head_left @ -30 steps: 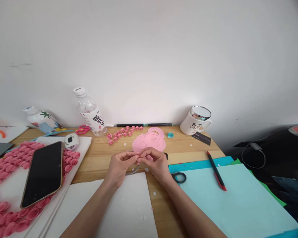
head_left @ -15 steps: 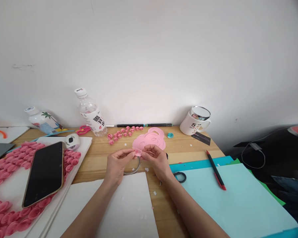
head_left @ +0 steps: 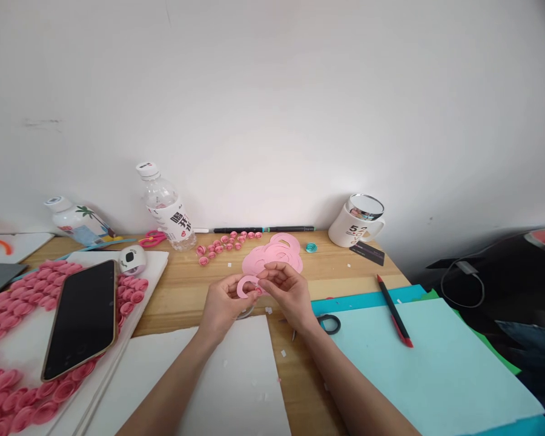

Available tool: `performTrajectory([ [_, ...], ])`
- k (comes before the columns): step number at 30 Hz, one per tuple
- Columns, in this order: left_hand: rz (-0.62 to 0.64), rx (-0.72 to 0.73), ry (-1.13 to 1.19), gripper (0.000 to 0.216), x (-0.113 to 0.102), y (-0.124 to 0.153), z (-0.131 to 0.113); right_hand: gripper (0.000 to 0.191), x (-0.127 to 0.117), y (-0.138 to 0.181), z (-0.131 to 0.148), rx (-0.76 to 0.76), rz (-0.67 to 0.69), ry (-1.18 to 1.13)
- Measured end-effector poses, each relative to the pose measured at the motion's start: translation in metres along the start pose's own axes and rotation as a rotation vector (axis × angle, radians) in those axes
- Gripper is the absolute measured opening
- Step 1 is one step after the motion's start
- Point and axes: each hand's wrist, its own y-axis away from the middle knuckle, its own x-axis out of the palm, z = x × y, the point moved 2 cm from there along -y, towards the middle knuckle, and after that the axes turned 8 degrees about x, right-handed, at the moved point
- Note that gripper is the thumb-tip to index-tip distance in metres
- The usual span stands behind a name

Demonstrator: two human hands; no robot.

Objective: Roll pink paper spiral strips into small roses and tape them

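Observation:
My left hand (head_left: 222, 303) and my right hand (head_left: 285, 292) meet over the middle of the wooden table (head_left: 186, 284). Both pinch a pink paper spiral strip (head_left: 245, 284) that loops out to the left between the fingertips. Just behind the hands lies a pile of cut pink paper spirals (head_left: 275, 257). A row of small rolled pink paper roses (head_left: 224, 243) lies farther back. A tape ring is mostly hidden under my left hand.
A phone (head_left: 82, 318) rests on a white board (head_left: 154, 260) ringed with pink roses. Two bottles (head_left: 166, 206) stand at the back left, a white mug (head_left: 356, 221) at the back right. Black scissors (head_left: 327, 324), a red pen (head_left: 394, 310) and light blue paper (head_left: 427, 363) lie to the right.
The tightly pinched pink piece has loosened into an open loop at my left fingertips. Both hands shifted slightly right and lower, now covering the tape ring.

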Motion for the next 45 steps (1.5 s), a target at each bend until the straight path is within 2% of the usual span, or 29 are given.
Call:
performTrajectory([
  [4, -0.006, 0.028, -0.042, 0.031, 0.002, 0.0, 0.001, 0.03, 0.001, 0.001, -0.003, 0.014, 0.063, 0.027],
  [12, -0.07, -0.004, -0.029, 0.016, 0.002, 0.003, 0.0, 0.028, 0.001, 0.0, -0.009, -0.052, 0.055, 0.087],
  [15, -0.104, -0.042, 0.076, 0.019, 0.001, 0.003, -0.001, 0.021, 0.002, 0.002, -0.007, -0.083, 0.02, 0.158],
  [18, -0.136, -0.058, 0.239, 0.019, -0.003, 0.001, -0.002, 0.023, 0.004, 0.004, -0.003, -0.1, -0.016, 0.247],
  [21, -0.142, -0.064, 0.394, 0.018, -0.006, -0.002, -0.004, 0.032, 0.008, 0.006, -0.003, 0.005, 0.068, 0.21],
  [23, -0.136, -0.069, 0.439, 0.017, -0.007, -0.003, -0.004, 0.032, 0.009, 0.006, -0.006, 0.078, 0.11, 0.145],
  [31, -0.23, -0.034, 0.362, 0.02, -0.006, -0.004, 0.005, 0.025, 0.004, 0.001, -0.009, 0.124, 0.015, -0.024],
  [38, -0.254, 0.01, 0.298, 0.025, -0.005, -0.004, 0.006, 0.017, 0.004, 0.001, -0.008, 0.07, 0.011, 0.022],
  [45, -0.277, 0.005, 0.262, 0.023, -0.006, -0.004, 0.005, 0.02, 0.005, 0.002, -0.007, 0.17, 0.058, -0.025],
])
